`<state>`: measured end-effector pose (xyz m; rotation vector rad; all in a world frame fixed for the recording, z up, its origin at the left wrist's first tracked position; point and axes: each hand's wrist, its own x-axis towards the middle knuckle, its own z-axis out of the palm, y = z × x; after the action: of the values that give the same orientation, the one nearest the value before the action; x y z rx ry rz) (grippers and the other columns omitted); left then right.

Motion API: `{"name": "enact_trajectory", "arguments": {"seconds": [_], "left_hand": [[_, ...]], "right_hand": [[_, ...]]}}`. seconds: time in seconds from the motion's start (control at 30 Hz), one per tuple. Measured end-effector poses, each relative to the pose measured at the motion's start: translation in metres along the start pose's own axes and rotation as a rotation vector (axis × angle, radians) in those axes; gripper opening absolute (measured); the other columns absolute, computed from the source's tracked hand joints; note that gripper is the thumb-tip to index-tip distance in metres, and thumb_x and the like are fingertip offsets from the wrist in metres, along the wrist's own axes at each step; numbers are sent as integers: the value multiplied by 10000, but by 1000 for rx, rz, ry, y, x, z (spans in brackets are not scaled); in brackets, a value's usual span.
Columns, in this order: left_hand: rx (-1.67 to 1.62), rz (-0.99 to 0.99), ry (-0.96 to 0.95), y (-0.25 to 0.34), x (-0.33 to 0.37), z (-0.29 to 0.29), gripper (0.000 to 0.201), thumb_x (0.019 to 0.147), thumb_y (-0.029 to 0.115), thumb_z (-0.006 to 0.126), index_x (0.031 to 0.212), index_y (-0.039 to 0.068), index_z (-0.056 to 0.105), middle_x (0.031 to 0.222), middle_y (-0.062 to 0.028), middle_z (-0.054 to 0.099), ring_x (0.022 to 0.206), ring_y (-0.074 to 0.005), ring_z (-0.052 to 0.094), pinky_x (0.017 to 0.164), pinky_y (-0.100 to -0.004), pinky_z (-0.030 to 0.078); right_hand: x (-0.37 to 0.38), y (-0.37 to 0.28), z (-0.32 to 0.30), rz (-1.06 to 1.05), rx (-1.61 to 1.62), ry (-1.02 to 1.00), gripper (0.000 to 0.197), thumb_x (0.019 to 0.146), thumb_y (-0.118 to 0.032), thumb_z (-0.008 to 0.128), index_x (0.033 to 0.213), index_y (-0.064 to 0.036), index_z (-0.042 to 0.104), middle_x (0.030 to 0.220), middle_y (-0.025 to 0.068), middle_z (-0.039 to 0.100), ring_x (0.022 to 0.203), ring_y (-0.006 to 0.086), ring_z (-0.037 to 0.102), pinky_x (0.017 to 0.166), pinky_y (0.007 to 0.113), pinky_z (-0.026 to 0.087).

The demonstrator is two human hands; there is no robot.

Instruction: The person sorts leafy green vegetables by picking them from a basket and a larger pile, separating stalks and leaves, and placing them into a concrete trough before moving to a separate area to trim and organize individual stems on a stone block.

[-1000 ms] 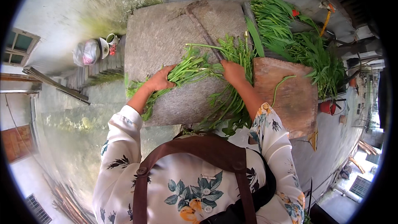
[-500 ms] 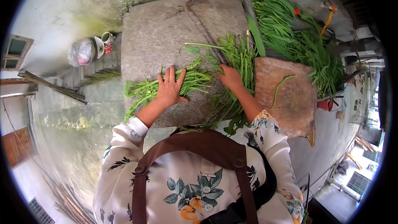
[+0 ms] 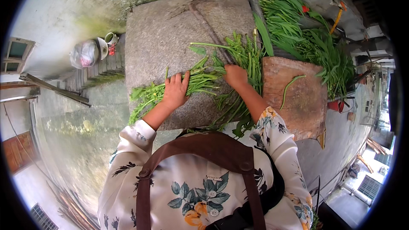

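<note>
A loose bunch of leafy green stems (image 3: 147, 96) lies across the grey stone slab in front of me. My left hand (image 3: 175, 90) is closed over the middle of this bunch, its fingers bent around the stems and its thumb hidden. Just right of it, my right hand (image 3: 236, 76) is closed, with fingertips curled under beside some green leaves. What it holds is hidden. A dark, thin stick (image 3: 208, 27) with a forked far end runs along the slab down to that hand. More cut stems (image 3: 250, 55) are piled beyond and under my right wrist.
The stone slab (image 3: 157, 30) carries the greens. A worn wooden board (image 3: 300, 102) at its right holds one single stem (image 3: 289, 87). Large leafy bundles (image 3: 283, 21) lie at the far right. A plastic bag (image 3: 84, 54) and a small pot (image 3: 111, 38) stand at the left.
My left hand's spread fingers have drawn together over the stems, and its thumb has gone from sight. My right hand has shifted very slightly and stays closed.
</note>
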<state>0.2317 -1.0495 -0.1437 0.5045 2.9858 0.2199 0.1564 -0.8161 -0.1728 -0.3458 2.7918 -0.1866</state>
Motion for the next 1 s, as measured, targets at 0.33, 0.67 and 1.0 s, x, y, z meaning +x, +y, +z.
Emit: {"name": "enact_trajectory", "arguments": {"seconds": [0.33,0.67,1.0], "left_hand": [[-25,152,123,6,-22,1,739,550,209,683,1182,29,346,986,-125,443,910,-272,437,766,-395,342],[-22,293,1,15,-33,-8,824,532,197,690,1224,12,283,1166,-179,352,1050,-302,375,844,-426,310],[-76,100,-46,15,-18,-5,797,541,217,685,1206,8,298,1176,-173,362,1089,-305,365,807,-423,371]], "right_hand": [[-10,-3,-42,73,123,24,202,716,-201,543,831,-37,570,735,138,579,690,301,565,600,400,461],[7,-68,-26,-312,218,66,187,691,-229,516,796,-87,575,768,148,572,703,305,559,620,408,449],[29,-20,-20,-29,-169,-145,192,707,-186,575,818,-30,580,723,140,588,654,302,572,571,401,469]]}}
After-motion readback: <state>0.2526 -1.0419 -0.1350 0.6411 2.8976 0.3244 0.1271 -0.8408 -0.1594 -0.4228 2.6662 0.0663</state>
